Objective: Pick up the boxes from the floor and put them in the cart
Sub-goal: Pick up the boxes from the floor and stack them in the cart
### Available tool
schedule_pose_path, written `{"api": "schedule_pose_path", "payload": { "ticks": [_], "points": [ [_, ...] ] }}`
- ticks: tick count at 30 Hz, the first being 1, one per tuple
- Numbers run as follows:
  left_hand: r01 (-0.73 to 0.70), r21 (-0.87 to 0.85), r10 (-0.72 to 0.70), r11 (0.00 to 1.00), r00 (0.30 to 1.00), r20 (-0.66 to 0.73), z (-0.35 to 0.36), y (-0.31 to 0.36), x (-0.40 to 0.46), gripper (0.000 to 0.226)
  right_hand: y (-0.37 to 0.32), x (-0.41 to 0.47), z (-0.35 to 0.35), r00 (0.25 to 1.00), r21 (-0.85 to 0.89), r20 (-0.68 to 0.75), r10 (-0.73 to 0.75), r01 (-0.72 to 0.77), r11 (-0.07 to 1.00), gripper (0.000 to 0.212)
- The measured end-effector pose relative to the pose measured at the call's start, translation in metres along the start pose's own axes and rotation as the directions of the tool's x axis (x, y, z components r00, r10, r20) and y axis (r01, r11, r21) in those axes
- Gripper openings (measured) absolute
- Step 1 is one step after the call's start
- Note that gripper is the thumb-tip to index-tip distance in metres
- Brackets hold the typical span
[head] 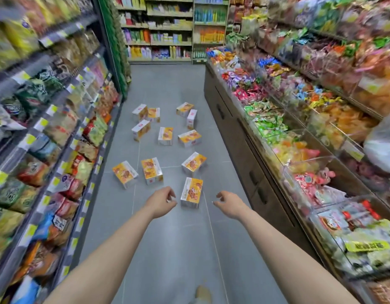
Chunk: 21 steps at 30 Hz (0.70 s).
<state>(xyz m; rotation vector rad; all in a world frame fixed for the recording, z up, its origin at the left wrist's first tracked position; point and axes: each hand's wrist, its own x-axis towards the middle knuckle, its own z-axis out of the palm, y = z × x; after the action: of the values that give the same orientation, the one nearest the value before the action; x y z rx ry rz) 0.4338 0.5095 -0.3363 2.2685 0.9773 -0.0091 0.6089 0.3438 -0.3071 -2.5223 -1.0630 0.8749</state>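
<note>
Both arms stretched out over the floor (178,249), left hand (162,201) and right hand (230,202) loosely curled, grip on nothing. Nearest box (191,195) sits between them; other boxes (165,136) scattered further up the aisle.

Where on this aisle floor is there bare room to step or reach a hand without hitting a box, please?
Bare grey floor runs from the nearest box back toward the camera, under both arms. Another clear stretch lies beyond the farthest boxes, before the back shelves. Mid-aisle is crowded with scattered boxes, with narrow gaps only.
</note>
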Motion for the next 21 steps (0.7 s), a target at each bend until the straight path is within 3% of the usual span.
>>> {"api": "schedule_pose_path", "payload": {
  "ticks": [10,21],
  "points": [
    [0.062,-0.062,-0.062,0.996,0.998,0.004,-0.032,0.0,0.14,0.014,-0.023,0.144,-0.058,0.995,0.035,0.101,-0.026,0.022,0.999,0.042],
    [0.029,-0.036,-0.023,0.999,0.989,0.147,-0.065,-0.038,0.359,0.014,-0.058,0.334,-0.096,0.985,0.093,0.087,0.147,-0.155,0.984,0.046]
  ]
}}
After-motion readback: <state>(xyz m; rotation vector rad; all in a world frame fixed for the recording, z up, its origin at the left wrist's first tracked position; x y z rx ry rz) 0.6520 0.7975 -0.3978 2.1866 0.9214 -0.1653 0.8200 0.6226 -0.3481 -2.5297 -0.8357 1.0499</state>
